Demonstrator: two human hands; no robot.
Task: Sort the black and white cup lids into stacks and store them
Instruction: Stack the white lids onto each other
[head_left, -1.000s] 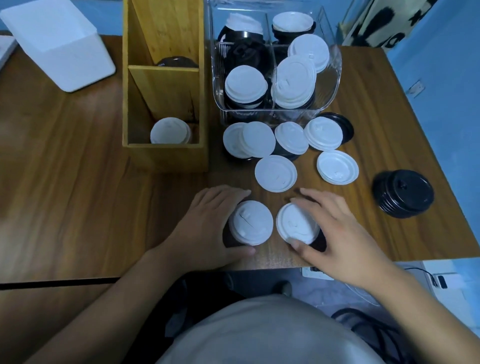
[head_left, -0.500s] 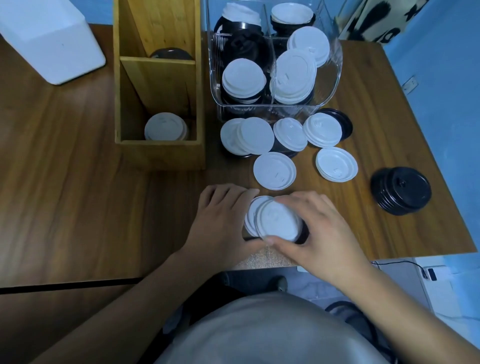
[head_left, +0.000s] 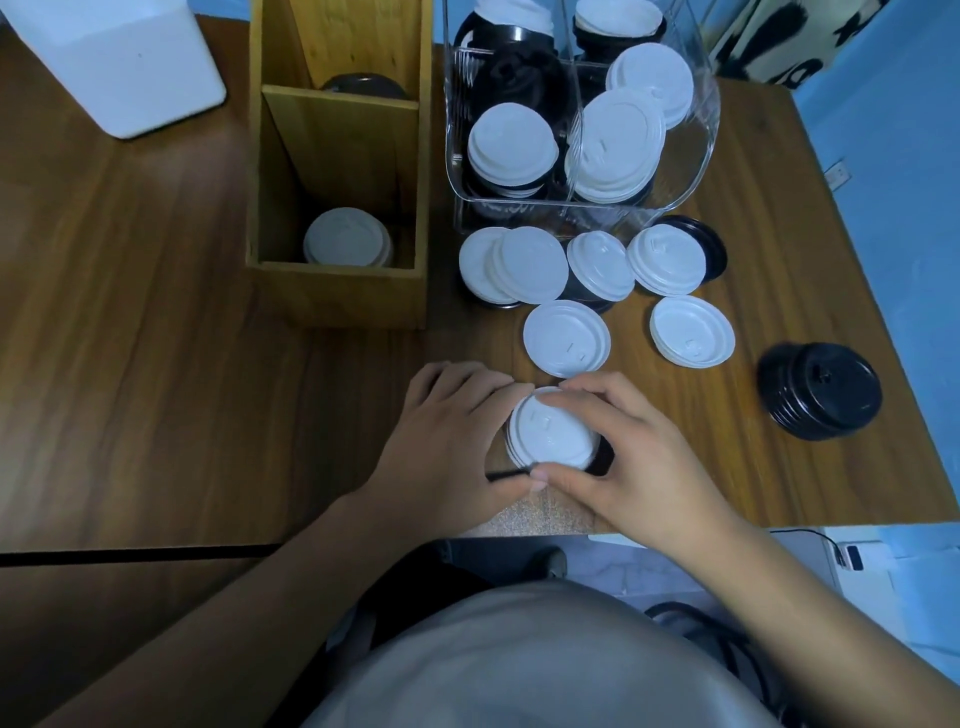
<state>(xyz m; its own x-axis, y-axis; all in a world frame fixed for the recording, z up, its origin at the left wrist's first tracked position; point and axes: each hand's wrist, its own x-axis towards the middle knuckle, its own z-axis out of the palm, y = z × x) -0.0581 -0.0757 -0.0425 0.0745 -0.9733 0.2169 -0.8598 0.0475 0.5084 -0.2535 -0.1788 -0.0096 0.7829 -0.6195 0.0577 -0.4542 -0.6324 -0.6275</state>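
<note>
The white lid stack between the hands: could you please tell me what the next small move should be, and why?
Probably lift the white lid stack toward the front compartment of the wooden box: the left hand and right hand both grip it, its lids look roughly aligned, and stored white lids lie there.

The top edge cuts off the clear bin (head_left: 693, 166) and white box (head_left: 130, 67).

Wooden box (head_left: 337, 291) left of lid bin (head_left: 685, 171)
</note>
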